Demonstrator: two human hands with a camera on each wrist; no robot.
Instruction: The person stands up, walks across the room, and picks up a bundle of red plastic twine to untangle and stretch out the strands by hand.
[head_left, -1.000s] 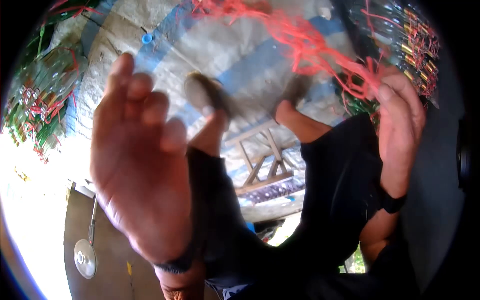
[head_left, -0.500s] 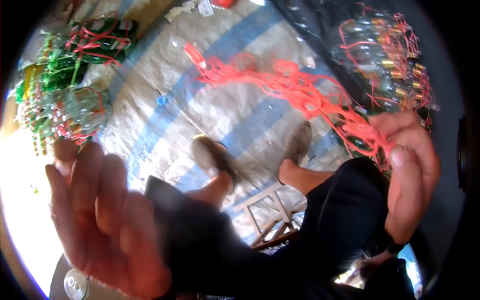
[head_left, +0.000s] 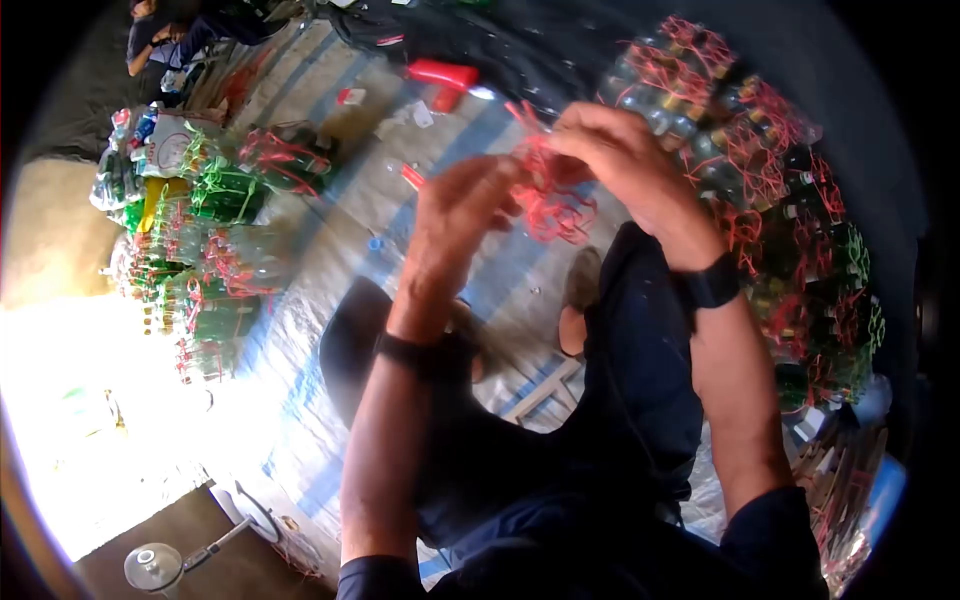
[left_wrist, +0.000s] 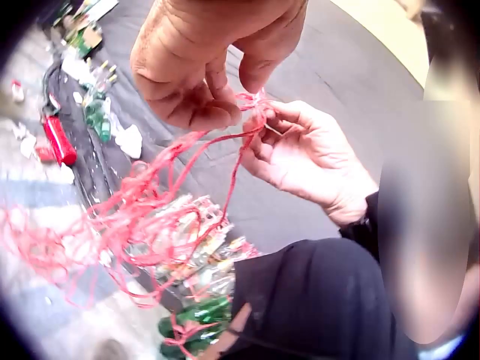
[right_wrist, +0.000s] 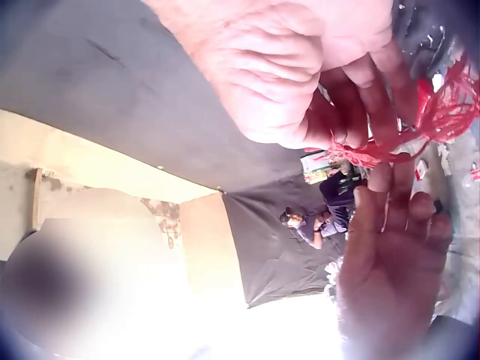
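A tangled bundle of red plastic string [head_left: 560, 205] hangs between my two hands in front of my knees. My right hand [head_left: 625, 155] pinches its gathered end between thumb and fingers, as the left wrist view shows. My left hand [head_left: 455, 225] meets the same end from the other side, its bent fingertips at the strands. In the left wrist view the loose red loops [left_wrist: 142, 217] trail down and away from that end. The right wrist view has the left palm [right_wrist: 394, 270] facing the camera, fingertips right at the string.
Bundles of bottles tied with red string [head_left: 760, 150] stand on the right, more bottle bundles [head_left: 215, 225] on the left. A blue-striped tarp [head_left: 340, 130] covers the ground, with a red packet [head_left: 443, 74] and a blue cap [head_left: 376, 243]. Another person [head_left: 175, 40] is at far left.
The left hand has come up from the lower left, apart from the string, to the string's gathered end. The right hand has brought that end inward. The head view now takes in more of the surroundings.
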